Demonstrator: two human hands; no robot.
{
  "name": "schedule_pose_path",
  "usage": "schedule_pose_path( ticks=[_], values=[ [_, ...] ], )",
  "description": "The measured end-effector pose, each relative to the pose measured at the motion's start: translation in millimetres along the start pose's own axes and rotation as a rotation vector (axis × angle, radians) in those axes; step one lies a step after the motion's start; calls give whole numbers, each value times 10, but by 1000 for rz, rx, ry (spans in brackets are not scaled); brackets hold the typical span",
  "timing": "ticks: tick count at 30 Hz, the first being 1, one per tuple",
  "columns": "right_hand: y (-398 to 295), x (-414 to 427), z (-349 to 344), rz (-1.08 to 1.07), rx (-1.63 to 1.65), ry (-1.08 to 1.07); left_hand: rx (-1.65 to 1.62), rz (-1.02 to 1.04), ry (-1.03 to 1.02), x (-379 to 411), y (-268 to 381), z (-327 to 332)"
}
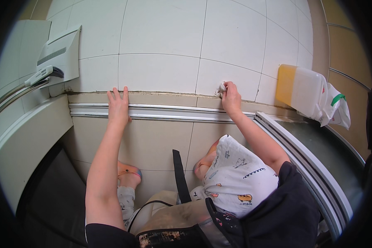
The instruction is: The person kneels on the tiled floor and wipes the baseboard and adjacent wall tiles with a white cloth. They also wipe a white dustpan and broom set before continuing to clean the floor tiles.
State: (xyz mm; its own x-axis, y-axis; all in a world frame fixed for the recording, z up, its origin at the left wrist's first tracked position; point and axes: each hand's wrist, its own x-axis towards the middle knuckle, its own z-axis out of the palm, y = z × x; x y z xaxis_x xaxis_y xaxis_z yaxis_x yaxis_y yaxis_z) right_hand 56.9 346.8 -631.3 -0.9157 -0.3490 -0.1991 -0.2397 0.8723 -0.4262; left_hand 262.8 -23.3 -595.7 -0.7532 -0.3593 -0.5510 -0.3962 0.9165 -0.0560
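My right hand (231,98) pinches a crumpled white tissue or wipe (222,87) against the white floor tiles (161,71), by the dirty joint (173,93) along their edge. Dark specks show on the wipe. Over to the left, my left hand (118,104) holds nothing; its spread fingers rest across the beige tile strip (158,99), with the fingertips touching the joint. Beneath both wrists runs the metal sliding-door track (176,113).
A sliding-door panel (307,164) stands at right. Beyond it sits a yellow and translucent plastic container (300,88) beside a white plastic bag (336,105). A white vented panel (60,55) and a metal-tubed handle (40,77) are at left. A black strap (180,176) hangs before me.
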Motion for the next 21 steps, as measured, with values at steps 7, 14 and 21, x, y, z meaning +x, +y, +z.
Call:
schedule_pose_path(
  ticks=[7,14,21],
  values=[
    [-152,39,2,-191,-10,5,-6,0,-14,15,0,-20],
    [-306,-1,-54,-483,-154,-196,15,-12,-31,21,-10,19],
    [105,-21,-319,-163,-431,-247,43,22,-9,-14,-19,-29]
  ],
)
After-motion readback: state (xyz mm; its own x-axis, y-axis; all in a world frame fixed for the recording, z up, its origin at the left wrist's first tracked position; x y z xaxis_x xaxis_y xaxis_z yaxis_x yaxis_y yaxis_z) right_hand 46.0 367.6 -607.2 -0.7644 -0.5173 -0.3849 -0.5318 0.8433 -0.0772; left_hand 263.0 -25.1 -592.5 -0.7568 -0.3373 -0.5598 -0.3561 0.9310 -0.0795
